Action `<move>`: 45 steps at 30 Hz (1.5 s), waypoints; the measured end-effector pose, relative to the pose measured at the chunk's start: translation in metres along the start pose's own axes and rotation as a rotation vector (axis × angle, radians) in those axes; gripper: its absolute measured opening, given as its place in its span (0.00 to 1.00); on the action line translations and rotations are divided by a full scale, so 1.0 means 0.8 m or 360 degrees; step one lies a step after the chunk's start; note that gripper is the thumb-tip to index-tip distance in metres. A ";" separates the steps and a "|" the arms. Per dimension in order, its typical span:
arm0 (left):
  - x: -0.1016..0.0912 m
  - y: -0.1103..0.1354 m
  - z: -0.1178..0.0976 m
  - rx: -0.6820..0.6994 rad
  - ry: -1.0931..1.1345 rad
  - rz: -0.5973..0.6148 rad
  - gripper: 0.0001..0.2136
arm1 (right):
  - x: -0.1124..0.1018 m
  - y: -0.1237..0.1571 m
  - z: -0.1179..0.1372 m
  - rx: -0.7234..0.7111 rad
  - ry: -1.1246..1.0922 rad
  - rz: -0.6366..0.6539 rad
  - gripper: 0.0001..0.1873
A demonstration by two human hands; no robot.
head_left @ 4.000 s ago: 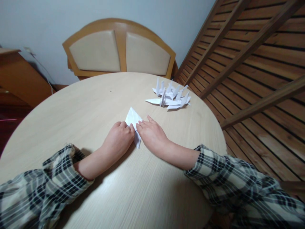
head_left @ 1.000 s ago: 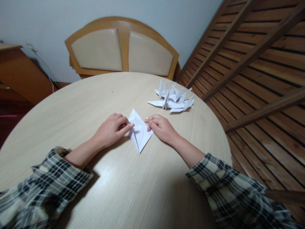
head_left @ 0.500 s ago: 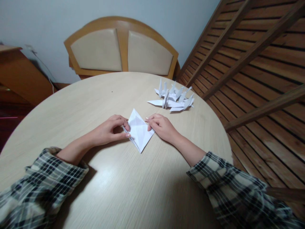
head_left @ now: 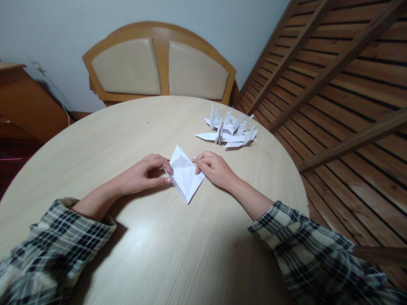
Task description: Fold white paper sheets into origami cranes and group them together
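A white sheet of folded paper point(head_left: 186, 176), diamond-shaped with crease lines across it, lies on the table in front of me. My left hand point(head_left: 155, 171) pinches its left corner, fingers above and thumb at the lower left edge, where folded layers show. On the right corner, the fingers of my right hand point(head_left: 211, 167) are closed, gripping the paper near its upper right edge. The fingertips under the paper are hidden. Beyond my right hand stands a cluster of several folded paper cranes point(head_left: 227, 137), wings and necks pointing up.
The round pale wooden table point(head_left: 152, 254) carries everything. Behind it rises a wooden headboard point(head_left: 163, 63) with two cream panels. A slatted wooden structure point(head_left: 343, 93) slopes along the right. At the left stands a brown wooden piece of furniture point(head_left: 28, 97) near a white cord.
My left thumb has shifted slightly left, off the top of the paper to its edge. Both hands stay at the corners; the whole view has shifted slightly.
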State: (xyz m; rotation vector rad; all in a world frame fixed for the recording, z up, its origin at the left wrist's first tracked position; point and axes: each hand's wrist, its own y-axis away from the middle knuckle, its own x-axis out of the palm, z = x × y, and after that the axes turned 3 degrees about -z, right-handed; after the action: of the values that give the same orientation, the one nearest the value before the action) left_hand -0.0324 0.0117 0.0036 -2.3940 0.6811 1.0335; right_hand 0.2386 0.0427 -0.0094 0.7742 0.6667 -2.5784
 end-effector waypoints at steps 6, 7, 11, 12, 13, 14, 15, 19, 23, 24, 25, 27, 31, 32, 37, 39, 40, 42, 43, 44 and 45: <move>-0.001 0.001 -0.001 -0.0004 0.0017 0.0016 0.12 | 0.000 0.001 0.000 -0.0006 0.0010 -0.0006 0.23; -0.001 0.001 -0.001 -0.0010 0.0024 0.0015 0.12 | -0.001 0.001 0.000 -0.0008 0.0009 -0.0006 0.23; -0.001 0.000 -0.003 -0.0042 0.0030 0.0011 0.13 | -0.001 0.000 0.000 -0.0012 0.0022 -0.0004 0.22; -0.001 -0.001 -0.004 -0.0043 0.0028 0.0010 0.13 | -0.001 0.000 0.000 -0.0014 0.0027 -0.0001 0.22; -0.001 -0.001 -0.005 -0.0040 0.0027 0.0009 0.13 | -0.001 0.000 0.000 -0.0017 0.0029 0.0002 0.22; -0.002 -0.001 -0.005 -0.0035 0.0028 0.0007 0.13 | -0.001 -0.001 0.000 -0.0020 0.0026 0.0003 0.22; -0.002 -0.001 -0.006 -0.0028 0.0030 0.0005 0.14 | 0.000 -0.001 0.001 -0.0023 0.0022 0.0002 0.22; -0.002 -0.001 -0.005 -0.0035 0.0055 -0.0003 0.14 | -0.001 0.000 0.002 -0.0016 0.0021 -0.0007 0.22; -0.002 0.000 -0.003 -0.0053 0.0072 -0.0006 0.14 | -0.001 0.000 0.003 -0.0001 0.0028 0.0002 0.22; -0.002 0.000 -0.003 -0.0054 0.0069 -0.0006 0.14 | -0.002 0.000 0.003 -0.0002 0.0029 0.0004 0.22; -0.002 0.000 -0.003 -0.0057 0.0065 -0.0006 0.15 | -0.002 0.000 0.003 -0.0004 0.0029 0.0009 0.22; -0.003 0.000 -0.004 -0.0059 0.0053 0.0001 0.15 | -0.002 0.000 0.003 -0.0013 0.0025 0.0013 0.22; -0.004 0.000 -0.006 -0.0049 0.0043 0.0010 0.14 | -0.002 0.000 0.002 -0.0021 0.0026 0.0018 0.22; -0.003 0.000 -0.005 -0.0047 0.0048 0.0008 0.14 | -0.002 0.000 0.003 -0.0019 0.0027 0.0020 0.22; -0.002 0.001 -0.002 -0.0054 0.0076 -0.0010 0.13 | -0.002 0.000 0.002 -0.0005 0.0037 0.0014 0.22; -0.002 0.001 -0.002 -0.0053 0.0083 0.0001 0.13 | -0.002 0.000 0.002 -0.0006 0.0025 0.0016 0.22; -0.003 0.001 -0.002 -0.0054 0.0089 0.0008 0.13 | -0.002 0.000 0.002 -0.0006 0.0018 0.0019 0.22; -0.004 0.002 -0.002 -0.0059 0.0096 0.0020 0.12 | -0.002 0.000 0.002 -0.0005 0.0011 0.0021 0.21; -0.004 0.002 -0.002 -0.0065 0.0097 0.0025 0.13 | -0.003 0.000 0.002 -0.0003 0.0009 0.0021 0.21; -0.004 0.003 -0.002 -0.0076 0.0097 0.0030 0.13 | -0.003 0.000 0.003 0.0001 0.0007 0.0020 0.21; -0.005 0.004 -0.002 -0.0092 0.0093 0.0033 0.13 | -0.003 0.000 0.003 0.0006 0.0005 0.0018 0.21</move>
State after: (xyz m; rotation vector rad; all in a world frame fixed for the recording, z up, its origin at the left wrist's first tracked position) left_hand -0.0355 0.0094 0.0072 -2.4803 0.7071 1.0079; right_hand 0.2395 0.0417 -0.0066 0.7810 0.6570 -2.5693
